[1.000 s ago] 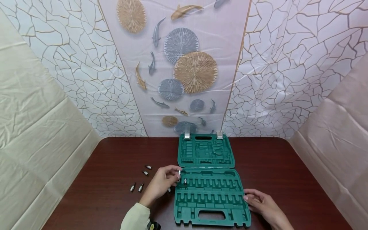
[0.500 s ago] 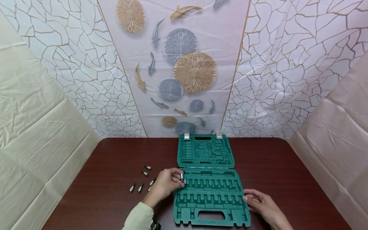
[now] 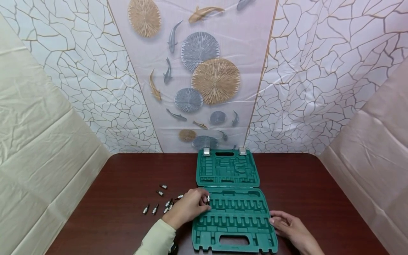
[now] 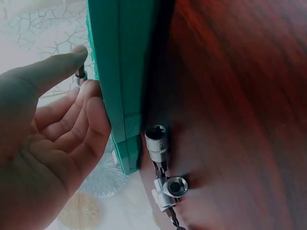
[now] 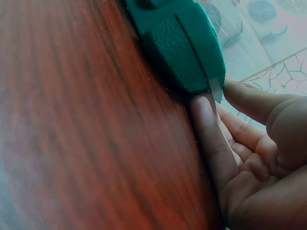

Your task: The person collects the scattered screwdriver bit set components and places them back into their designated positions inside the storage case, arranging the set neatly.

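A green tool case [image 3: 234, 230] lies open on the table, its base toward me and its lid [image 3: 227, 170] tilted back. At the left end of the base's upper row of slots, my left hand [image 3: 191, 205] pinches a silver bit socket [image 3: 208, 199] with a dark tip. The left wrist view shows this bit socket [image 4: 80, 75] between thumb and fingertips, beside the case's wall [image 4: 112, 57]. The hand hides the slots beneath it. At the right edge of the base, my right hand [image 3: 291, 226] grips the case's side [image 5: 184, 52] between thumb and fingers.
Several loose bit sockets [image 3: 154, 209] lie on the dark wooden table [image 3: 127, 177] left of the case, some clustered by the left forearm [image 3: 156, 237]. Patterned cloth [image 3: 200, 88] hangs behind the table, with beige cloth at both sides.
My left hand has moved right and slightly down over the case with the bit socket, now covering the one seen in the upper row before. My right hand has stayed at the edge.
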Tool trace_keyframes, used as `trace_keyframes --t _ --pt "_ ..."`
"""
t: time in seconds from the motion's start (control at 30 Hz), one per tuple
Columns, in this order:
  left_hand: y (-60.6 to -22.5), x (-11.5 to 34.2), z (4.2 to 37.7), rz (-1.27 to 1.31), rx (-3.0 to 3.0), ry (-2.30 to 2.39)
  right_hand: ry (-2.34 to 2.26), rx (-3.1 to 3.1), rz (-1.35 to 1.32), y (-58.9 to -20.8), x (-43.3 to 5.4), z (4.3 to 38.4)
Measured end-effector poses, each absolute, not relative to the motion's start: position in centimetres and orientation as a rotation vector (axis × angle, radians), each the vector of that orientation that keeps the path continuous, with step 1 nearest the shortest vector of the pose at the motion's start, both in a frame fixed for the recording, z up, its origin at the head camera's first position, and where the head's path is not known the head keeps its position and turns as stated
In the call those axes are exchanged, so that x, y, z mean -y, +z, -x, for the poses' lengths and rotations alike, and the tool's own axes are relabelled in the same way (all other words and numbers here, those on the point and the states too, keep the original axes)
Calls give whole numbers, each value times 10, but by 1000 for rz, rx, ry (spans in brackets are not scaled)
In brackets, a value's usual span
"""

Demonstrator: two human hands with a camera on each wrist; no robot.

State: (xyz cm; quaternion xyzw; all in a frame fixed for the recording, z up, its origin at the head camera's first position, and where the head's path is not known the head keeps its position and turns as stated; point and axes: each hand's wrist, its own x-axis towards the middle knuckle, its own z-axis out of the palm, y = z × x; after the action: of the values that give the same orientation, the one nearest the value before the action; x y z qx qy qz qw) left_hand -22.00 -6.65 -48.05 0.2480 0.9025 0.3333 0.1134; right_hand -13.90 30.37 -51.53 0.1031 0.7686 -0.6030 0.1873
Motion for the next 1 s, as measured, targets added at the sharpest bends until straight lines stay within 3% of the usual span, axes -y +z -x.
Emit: trace_keyframes --t 0.33,1.0 --pt "-482 64 217 -863 -2738 739 -1690 -2176 -271 -515 -304 137" --pt "-487 67 210 -806 -2742 873 -1729 -2146 -280 -516 -305 138"
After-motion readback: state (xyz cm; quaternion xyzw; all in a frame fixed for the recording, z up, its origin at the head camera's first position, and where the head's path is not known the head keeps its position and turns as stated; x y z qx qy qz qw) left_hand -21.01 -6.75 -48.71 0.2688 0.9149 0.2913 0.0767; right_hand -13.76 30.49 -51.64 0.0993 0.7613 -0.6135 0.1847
